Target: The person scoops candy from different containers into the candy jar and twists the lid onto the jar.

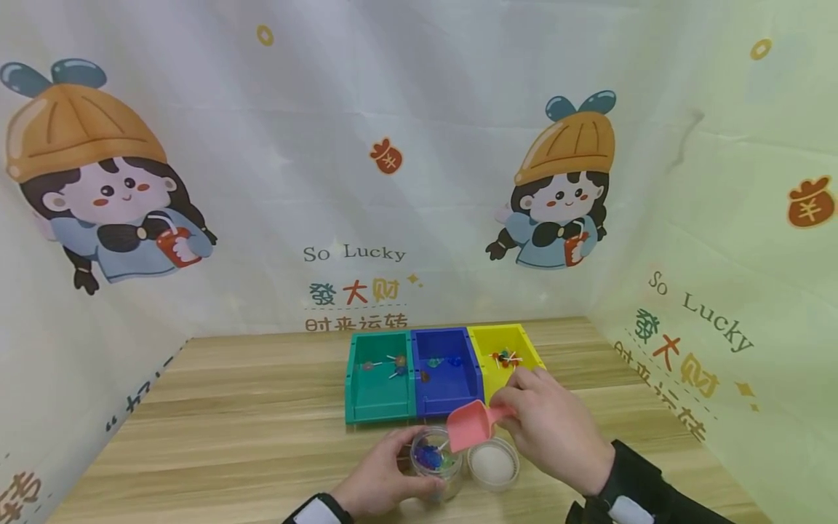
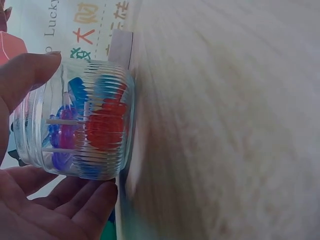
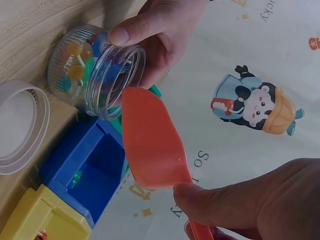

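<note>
Left hand [image 1: 382,471] clamped round the clear jar [image 3: 97,81] on the tabletop [image 1: 229,422], right hand [image 1: 558,429] pinching the pink scoop [image 1: 468,426] by its handle, long axis running leftward from that hand, blade just by the jar's mouth.

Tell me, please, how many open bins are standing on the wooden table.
3: the green bin on the left, the blue bin in the middle and the yellow bin on the right, partly hidden by the right hand. No others show.
</note>
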### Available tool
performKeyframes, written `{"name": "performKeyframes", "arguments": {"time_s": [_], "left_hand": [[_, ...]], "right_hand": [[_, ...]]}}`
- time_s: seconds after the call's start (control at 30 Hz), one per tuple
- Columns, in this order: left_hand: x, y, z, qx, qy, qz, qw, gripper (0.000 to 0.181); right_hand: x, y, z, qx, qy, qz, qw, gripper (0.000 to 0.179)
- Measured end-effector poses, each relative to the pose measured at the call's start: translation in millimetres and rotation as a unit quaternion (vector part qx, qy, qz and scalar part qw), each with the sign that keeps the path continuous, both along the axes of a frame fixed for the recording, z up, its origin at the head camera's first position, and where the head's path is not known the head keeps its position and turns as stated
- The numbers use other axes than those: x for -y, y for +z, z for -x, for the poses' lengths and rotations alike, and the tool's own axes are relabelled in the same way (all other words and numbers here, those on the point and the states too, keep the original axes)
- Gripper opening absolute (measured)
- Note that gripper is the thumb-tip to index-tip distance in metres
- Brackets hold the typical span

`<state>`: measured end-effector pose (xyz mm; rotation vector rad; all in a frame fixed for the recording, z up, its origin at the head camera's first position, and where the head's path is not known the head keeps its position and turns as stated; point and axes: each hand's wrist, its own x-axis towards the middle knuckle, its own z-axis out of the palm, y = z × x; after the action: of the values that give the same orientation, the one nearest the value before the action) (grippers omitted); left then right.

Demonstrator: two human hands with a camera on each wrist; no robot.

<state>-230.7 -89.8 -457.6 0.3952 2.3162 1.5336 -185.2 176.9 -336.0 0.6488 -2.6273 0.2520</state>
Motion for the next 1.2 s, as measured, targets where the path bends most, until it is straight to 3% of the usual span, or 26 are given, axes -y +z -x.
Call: {"name": "performKeyframes", "arguments": {"time_s": [0.43,0.67,0.77,0.97,1.2], "left_hand": [[-0.9,5.3,1.6,-0.002,-0.002,0.026,0.9997,0.083],[-0.6,10.2,0.6,-0.016,0.008,0.023,0.9996,0.091],[1.4,13.5,0.4,-0.033,0.019,0.020,0.9991,0.091],[6.5,23.1,3.0,-0.085,0.050,0.003,0.9951,0.084],[12.9,35.3,7.6,-0.114,0.110,-0.014,0.9872,0.075]], "right_hand": [[-0.6,-1.7,-0.7,0.009,-0.013,0.004,0.9999,0.014],[-2.3,-2.4,0.2,-0.020,-0.001,0.008,0.9998,0.015],[-3.7,-2.5,1.6,-0.029,0.002,0.011,0.9995,0.018],[-6.1,1.0,3.8,-0.006,-0.025,0.030,0.9992,0.020],[-11.7,0.7,9.6,-0.006,-0.046,0.052,0.9976,0.021]]}}
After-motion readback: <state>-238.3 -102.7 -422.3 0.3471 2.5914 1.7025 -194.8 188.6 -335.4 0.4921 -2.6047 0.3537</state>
